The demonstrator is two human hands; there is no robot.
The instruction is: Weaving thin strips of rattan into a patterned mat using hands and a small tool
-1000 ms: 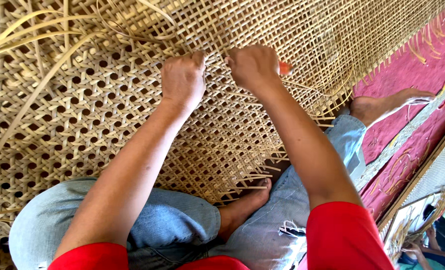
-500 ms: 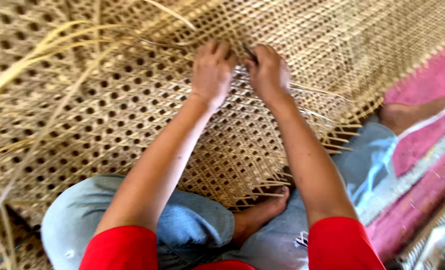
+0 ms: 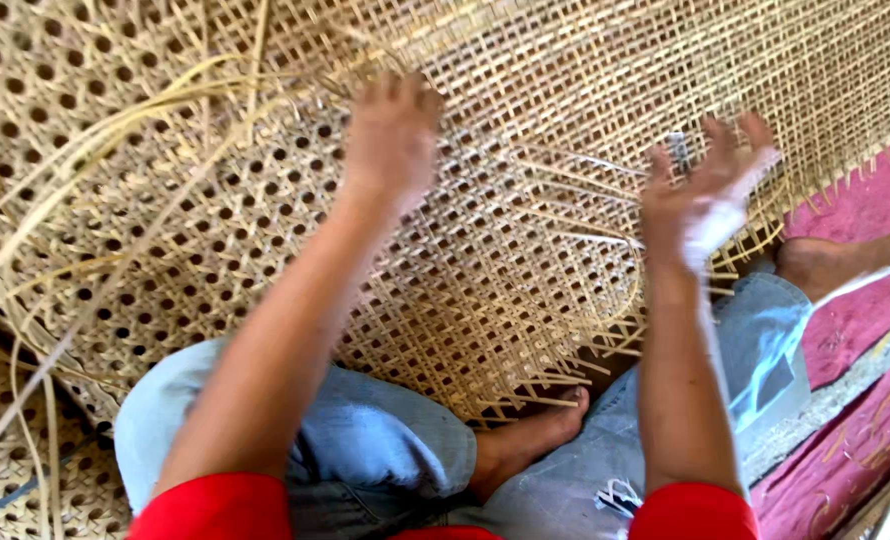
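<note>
A large woven cane mat (image 3: 525, 300) lies over my lap and spreads away from me. My left hand (image 3: 393, 135) presses down on the weave with bent fingers, right where several loose cane strands (image 3: 165, 110) end. My right hand (image 3: 710, 195) is lifted off the mat to the right, fingers partly spread and blurred. A small grey tool (image 3: 677, 152) sticks up between its fingers. Thin strands (image 3: 575, 165) run from the weave toward this hand. The mat's unfinished edge with free strand ends (image 3: 545, 385) hangs over my knees.
I sit cross-legged in blue jeans (image 3: 385, 450) with a bare foot (image 3: 530, 440) under the mat's edge. A pink patterned cloth (image 3: 855, 320) covers the floor at the right. Another bare foot (image 3: 825, 262) rests on it. More woven cane (image 3: 25, 450) lies at the lower left.
My hands were close together on the weave. The right hand has since pulled away to the right and lifted, while the left stays pressed on the mat.
</note>
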